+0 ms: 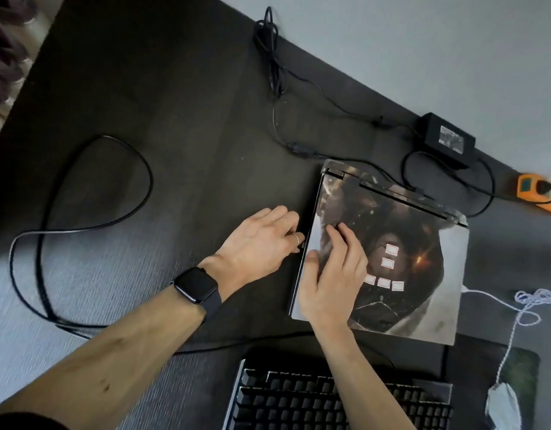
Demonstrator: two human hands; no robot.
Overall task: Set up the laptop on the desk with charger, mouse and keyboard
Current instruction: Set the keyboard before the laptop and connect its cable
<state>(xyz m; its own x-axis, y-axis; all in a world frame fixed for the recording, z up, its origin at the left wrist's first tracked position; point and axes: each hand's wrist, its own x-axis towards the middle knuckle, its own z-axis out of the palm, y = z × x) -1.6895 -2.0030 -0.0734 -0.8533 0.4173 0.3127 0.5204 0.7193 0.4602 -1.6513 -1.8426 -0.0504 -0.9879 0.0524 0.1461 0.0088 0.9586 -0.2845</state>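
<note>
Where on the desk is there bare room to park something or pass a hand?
Free: desk between the black cable loop and the laptop, and the far stretch left of the bundled cord. Crowded: charger brick and power strip on the right, keyboard and mouse in front.

The left grip (261, 243) meets the laptop (407, 274) at its left edge. Its fingertips vanish against the dark side there, so whether they hook the lid cannot be told. The right grip (330, 280) lies flat on the laptop's near-left part and covers the artwork beneath. Nearer than the laptop, the keyboard (299, 401) is cut by the bottom edge and crossed by the right forearm. Near right of the laptop, the mouse (502, 405) is smeared and also cut off. Past the laptop's far-right corner, the orange power strip (538, 193) runs out of frame. The label on the charger brick (445, 139) is too small to read.
</note>
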